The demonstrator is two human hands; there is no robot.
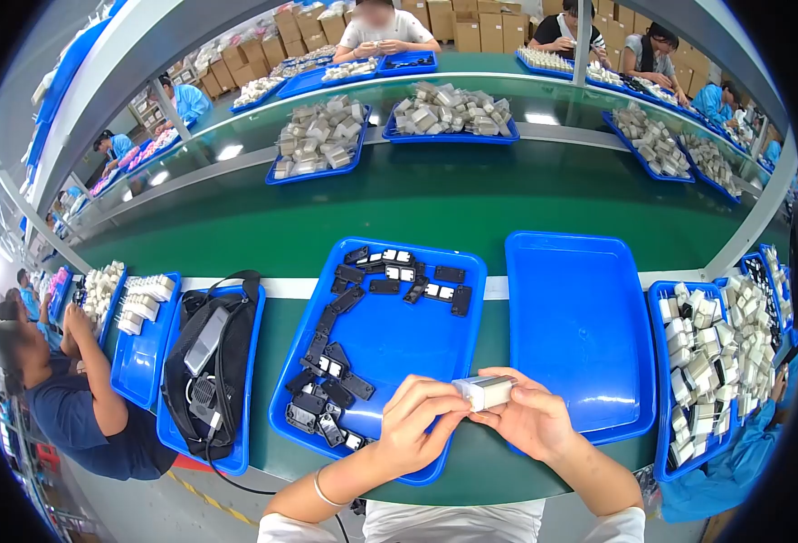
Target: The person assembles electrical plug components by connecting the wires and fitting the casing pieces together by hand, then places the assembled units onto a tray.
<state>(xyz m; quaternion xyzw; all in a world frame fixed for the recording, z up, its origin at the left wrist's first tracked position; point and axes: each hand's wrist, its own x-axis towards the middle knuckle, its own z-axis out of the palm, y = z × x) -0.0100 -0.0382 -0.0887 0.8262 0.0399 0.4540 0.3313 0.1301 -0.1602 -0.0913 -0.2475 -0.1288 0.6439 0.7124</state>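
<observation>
A white box-shaped charger housing (489, 394) is held between my two hands, in front of my body. Its left end looks glossy and translucent. My left hand (423, 422) pinches that end between thumb and fingers. On the other side, my right hand (533, 418) has its fingers and thumb closed round the right end. Below and left of the housing, a blue tray (408, 353) holds several black plastic covers (337, 391), some with white parts, along its left and top sides. Another blue tray (580, 330) lies to the right, with a bare bottom.
At the far right, a blue tray (663, 362) is heaped with white housings (699, 362). A black bag (207, 371) with a cable fills a tray on the left. Heaped trays (449, 140) stand beyond the green belt (417, 204). A co-worker (82, 398) sits at the left; others work opposite.
</observation>
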